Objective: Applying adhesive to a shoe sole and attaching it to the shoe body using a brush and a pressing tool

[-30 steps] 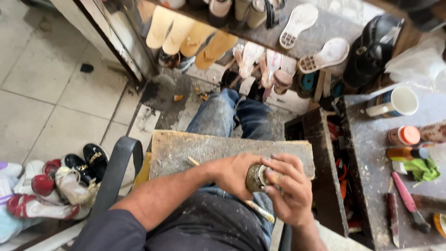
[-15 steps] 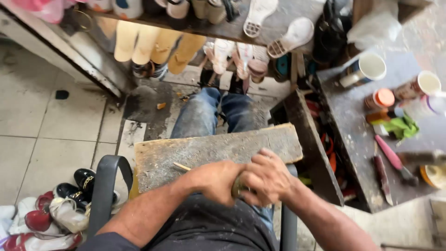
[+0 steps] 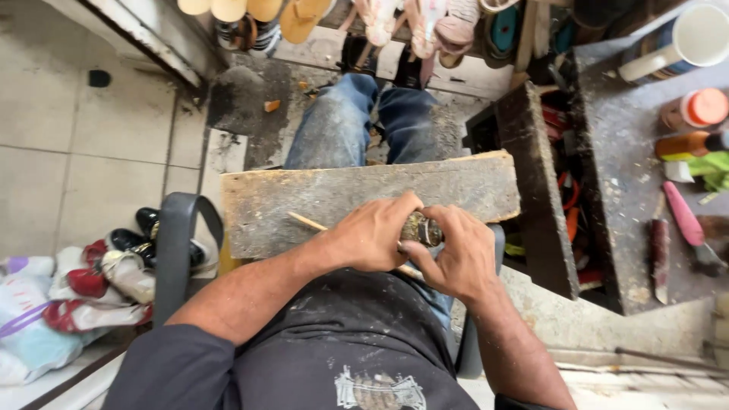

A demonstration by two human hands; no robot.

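My left hand (image 3: 373,234) and my right hand (image 3: 454,250) both grip a small round grimy can (image 3: 422,228) held between them over my lap. The can is mostly hidden by my fingers. A thin wooden stick (image 3: 307,222) lies under my left hand, on a worn wooden board (image 3: 342,193) that rests across my knees. My legs in blue jeans (image 3: 334,125) stretch out beyond the board.
A dirty workbench (image 3: 623,175) on the right carries a white cup (image 3: 695,36), an orange-capped jar (image 3: 697,108), a pink-handled tool (image 3: 686,222) and a knife (image 3: 657,258). Sandals and shoes (image 3: 304,15) line the far shelf. More shoes (image 3: 102,273) lie at left beside the chair armrest (image 3: 173,243).
The view has tilted downward and closer. My hands have stayed together on the can over the board, with the right hand turning slightly around it.
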